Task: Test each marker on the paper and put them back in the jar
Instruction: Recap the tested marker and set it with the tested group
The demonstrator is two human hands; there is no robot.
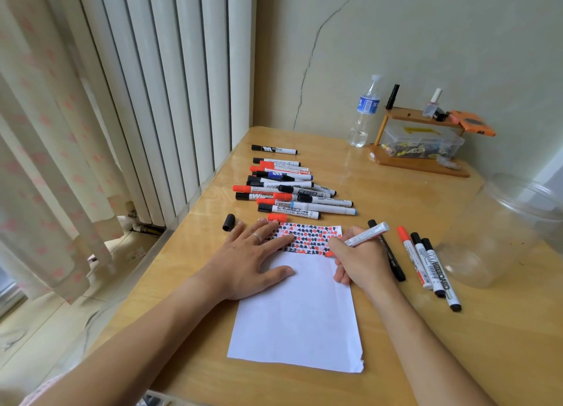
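Note:
A white sheet of paper (298,314) lies on the wooden table, its top strip covered in red and black marks. My left hand (253,262) presses flat on the paper's upper left. My right hand (359,259) grips a white marker (368,233), whose red tip touches the paper at the right edge of the marks. A loose red cap (276,217) and a black cap (228,222) lie just beyond the paper. A pile of several whiteboard markers (289,189) sits further back. Several more markers (426,262) lie right of my right hand. The clear plastic jar (499,232) lies on its side at the right.
A water bottle (365,113) stands at the back by the wall. Beside it a small wooden shelf (420,143) holds a clear box and small items. A white radiator (170,85) and a curtain (45,161) run along the table's left edge.

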